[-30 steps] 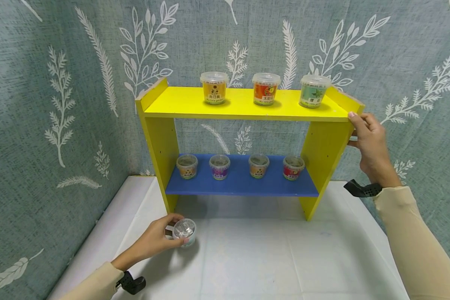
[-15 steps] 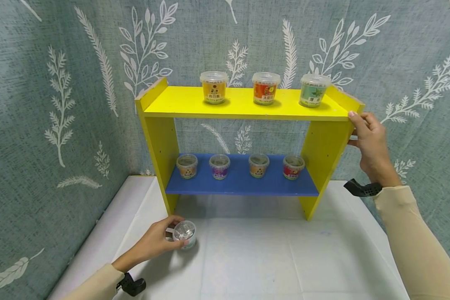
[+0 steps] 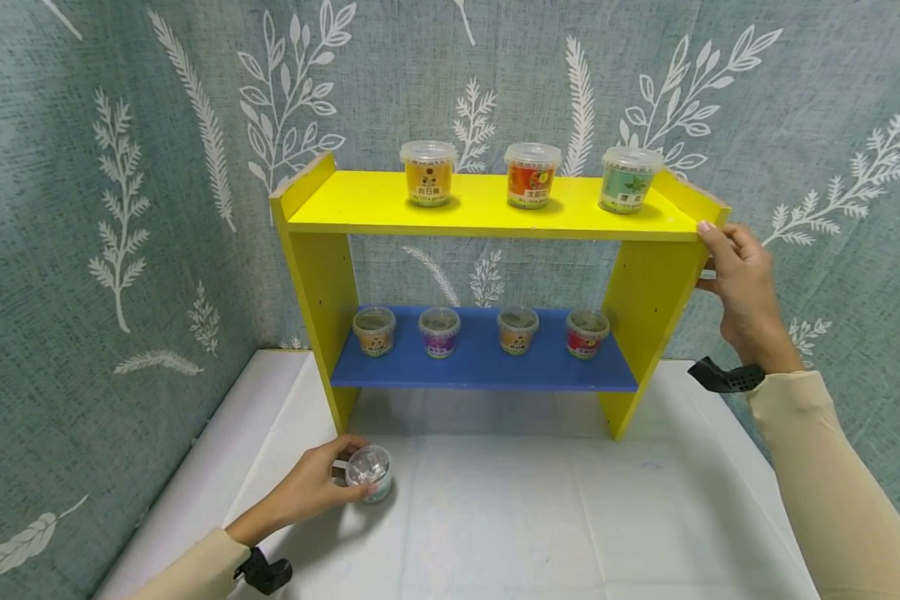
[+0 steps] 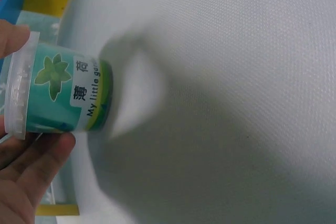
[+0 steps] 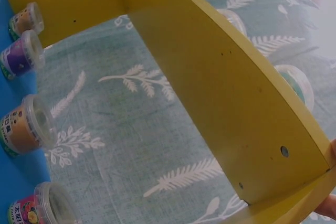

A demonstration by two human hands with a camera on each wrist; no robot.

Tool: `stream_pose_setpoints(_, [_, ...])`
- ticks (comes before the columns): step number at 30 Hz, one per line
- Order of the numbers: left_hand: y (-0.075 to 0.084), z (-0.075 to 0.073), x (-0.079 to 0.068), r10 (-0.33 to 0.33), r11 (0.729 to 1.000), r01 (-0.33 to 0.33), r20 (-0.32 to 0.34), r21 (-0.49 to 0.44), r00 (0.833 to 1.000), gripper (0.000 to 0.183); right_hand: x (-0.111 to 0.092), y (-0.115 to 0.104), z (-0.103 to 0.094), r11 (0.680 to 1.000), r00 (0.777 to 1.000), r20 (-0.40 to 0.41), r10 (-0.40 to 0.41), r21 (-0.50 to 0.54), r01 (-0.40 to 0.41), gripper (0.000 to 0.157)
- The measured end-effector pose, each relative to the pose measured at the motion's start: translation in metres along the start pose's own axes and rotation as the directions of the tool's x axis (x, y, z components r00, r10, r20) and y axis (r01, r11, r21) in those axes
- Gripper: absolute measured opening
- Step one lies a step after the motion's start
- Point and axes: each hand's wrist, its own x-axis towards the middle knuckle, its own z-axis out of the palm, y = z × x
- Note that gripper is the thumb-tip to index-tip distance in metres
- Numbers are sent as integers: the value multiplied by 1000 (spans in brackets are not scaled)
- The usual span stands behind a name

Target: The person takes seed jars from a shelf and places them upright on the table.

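Observation:
Between its thumb and fingers my left hand [image 3: 321, 485] holds a lidded plastic cup [image 3: 370, 475] upright, in front of the shelf's left foot. In the left wrist view the cup [image 4: 63, 87] shows a green label with a leaf and "My little garden". Whether its base touches the white tabletop I cannot tell. My right hand [image 3: 746, 287] grips the top right corner of a yellow shelf [image 3: 465, 204], thumb on the front edge. Only bits of that hand's fingers [image 5: 328, 205] enter the right wrist view.
On the yellow top stand an orange cup [image 3: 429, 175], a red cup [image 3: 532, 177] and a green cup [image 3: 628, 181]. Several more lidded cups line the blue lower board [image 3: 472, 371]. A patterned cloth [image 3: 157, 250] hangs behind and to the left of the white table [image 3: 510, 517].
My left hand and its cup have shifted slightly toward me. The right hand keeps its grip on the shelf corner, and the other cups stay where they were.

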Motion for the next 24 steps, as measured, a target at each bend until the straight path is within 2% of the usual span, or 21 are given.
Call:
stream_pose_setpoints(10, [-4, 0, -1, 7, 1000, -7, -5, 4, 1000, 65, -1, -1, 1, 1000, 1000, -1, 0, -2, 0, 36])
stream_pose_setpoints(20, [-5, -3, 1, -2, 1000, 3, 15, -19, 1000, 70, -1, -1, 1, 1000, 1000, 1, 3, -8, -3, 36])
stream_pose_setpoints(24, [-1, -9, 3, -17, 1000, 16, -13, -21, 1000, 65, 0, 0, 1, 1000, 1000, -2, 0, -2, 0, 36])
